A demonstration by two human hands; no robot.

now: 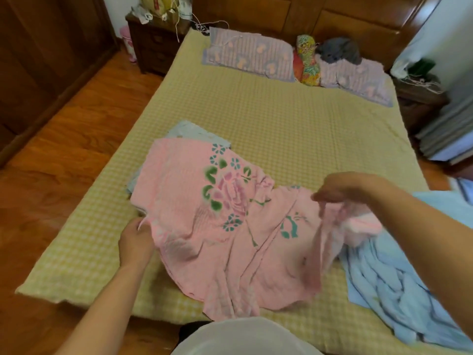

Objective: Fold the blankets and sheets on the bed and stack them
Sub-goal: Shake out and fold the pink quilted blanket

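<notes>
Mid-fold on the bed (294, 129): left hand (135, 242) pinches the pink blanket (225, 239) edge, right hand (350, 190) lifts a clutched corner; aligning corners likely comes next.

Floral blanket (225, 226) spread between the hands, folded sheet (189, 133) beneath its far-left corner, crumpled sheet (389, 278) right of the right hand (350, 189), pillows (249, 56) far beyond

My rm: wood floor (76, 139), wardrobe (38, 60) on left, nightstand (153, 47) by carved headboard (332, 16), daylight.
</notes>
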